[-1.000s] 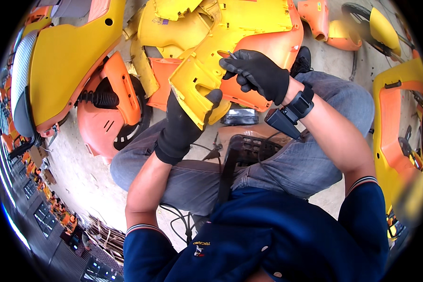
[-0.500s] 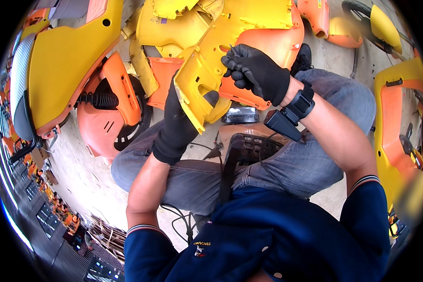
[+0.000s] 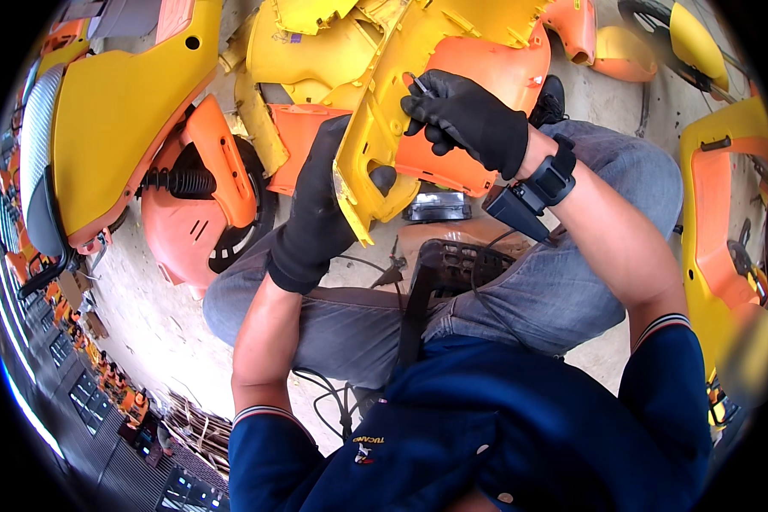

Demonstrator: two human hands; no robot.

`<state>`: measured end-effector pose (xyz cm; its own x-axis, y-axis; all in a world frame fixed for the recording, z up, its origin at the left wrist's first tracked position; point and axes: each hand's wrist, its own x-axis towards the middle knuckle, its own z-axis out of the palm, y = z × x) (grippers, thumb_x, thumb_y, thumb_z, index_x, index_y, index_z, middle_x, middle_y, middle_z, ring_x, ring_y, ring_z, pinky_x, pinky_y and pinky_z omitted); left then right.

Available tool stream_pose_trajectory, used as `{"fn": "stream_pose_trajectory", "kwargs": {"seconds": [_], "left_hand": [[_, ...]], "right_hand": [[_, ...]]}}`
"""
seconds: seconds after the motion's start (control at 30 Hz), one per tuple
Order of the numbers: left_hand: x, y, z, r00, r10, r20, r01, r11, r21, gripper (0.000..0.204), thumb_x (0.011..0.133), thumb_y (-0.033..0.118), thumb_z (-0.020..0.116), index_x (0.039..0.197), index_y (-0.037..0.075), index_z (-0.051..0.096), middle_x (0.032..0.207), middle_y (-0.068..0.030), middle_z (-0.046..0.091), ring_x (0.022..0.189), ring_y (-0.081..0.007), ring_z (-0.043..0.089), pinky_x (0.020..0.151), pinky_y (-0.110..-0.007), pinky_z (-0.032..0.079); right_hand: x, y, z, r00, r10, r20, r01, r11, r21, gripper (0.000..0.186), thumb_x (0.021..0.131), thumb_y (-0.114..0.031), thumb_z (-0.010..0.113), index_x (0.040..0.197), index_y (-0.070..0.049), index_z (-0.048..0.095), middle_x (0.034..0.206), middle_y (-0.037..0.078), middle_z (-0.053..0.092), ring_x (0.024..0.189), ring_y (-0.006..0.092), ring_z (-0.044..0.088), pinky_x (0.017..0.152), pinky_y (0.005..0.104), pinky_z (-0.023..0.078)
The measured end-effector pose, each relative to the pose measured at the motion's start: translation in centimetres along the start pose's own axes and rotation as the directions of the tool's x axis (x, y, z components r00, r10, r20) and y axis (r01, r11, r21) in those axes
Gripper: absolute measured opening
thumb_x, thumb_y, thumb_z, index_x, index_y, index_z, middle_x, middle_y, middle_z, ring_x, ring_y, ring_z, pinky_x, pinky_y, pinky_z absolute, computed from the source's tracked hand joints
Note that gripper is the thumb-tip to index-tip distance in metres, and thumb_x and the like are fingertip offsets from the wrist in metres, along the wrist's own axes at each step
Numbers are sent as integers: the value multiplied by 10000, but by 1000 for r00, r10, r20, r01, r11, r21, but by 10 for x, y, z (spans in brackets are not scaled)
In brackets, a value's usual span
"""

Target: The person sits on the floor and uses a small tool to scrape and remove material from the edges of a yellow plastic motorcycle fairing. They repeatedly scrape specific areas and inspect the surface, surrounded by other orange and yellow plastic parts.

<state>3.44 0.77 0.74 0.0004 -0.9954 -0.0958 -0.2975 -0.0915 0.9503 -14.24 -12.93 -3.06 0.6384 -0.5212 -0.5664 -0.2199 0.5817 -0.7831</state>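
Observation:
My left hand (image 3: 316,209), in a black glove, grips the lower end of a yellow plastic scooter panel (image 3: 382,115); its thumb comes through the opening near that end. The panel is tilted up in front of me, with ribs and clips along its edges. Right beside the panel's edge, my gloved right hand (image 3: 474,118) is closed in a pinch. A small thin metal piece (image 3: 421,84) sticks out between its fingers; its kind is too small to make out. The right wrist wears a black strap with a box-shaped device (image 3: 518,218).
Orange panels (image 3: 303,128) and yellow panels (image 3: 307,64) lie piled ahead. A yellow and orange scooter body (image 3: 119,111) stands at left, above an orange wheel cover (image 3: 179,230). Another scooter frame (image 3: 695,256) is at right. A clear lamp-like part (image 3: 437,206) lies near my crossed legs.
The yellow panel has tilted and shifted slightly right at its lower end. My right hand has moved up slightly, and more of the metal piece shows.

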Motion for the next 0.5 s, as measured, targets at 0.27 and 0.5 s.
{"fn": "stream_pose_trajectory", "kwargs": {"seconds": [0.27,0.5], "left_hand": [[6,10,0,994,108,0,-106,979,173,466,905,106,677,1306,-8,467,1126,-101,546,994,-180,555,865,-302,463],[2,6,-2,997,2,-72,3,997,77,430,907,66,673,1285,-9,482,1084,-82,608,946,-157,594,825,-288,493]], "right_hand": [[-1,6,-16,775,-621,121,506,494,-707,201,1000,-205,527,1040,-22,598,756,72,577,619,162,575,584,279,491],[-21,-5,-8,657,-692,299,682,376,-628,163,919,-168,568,990,-23,587,901,173,612,882,364,611,745,445,489]]}}
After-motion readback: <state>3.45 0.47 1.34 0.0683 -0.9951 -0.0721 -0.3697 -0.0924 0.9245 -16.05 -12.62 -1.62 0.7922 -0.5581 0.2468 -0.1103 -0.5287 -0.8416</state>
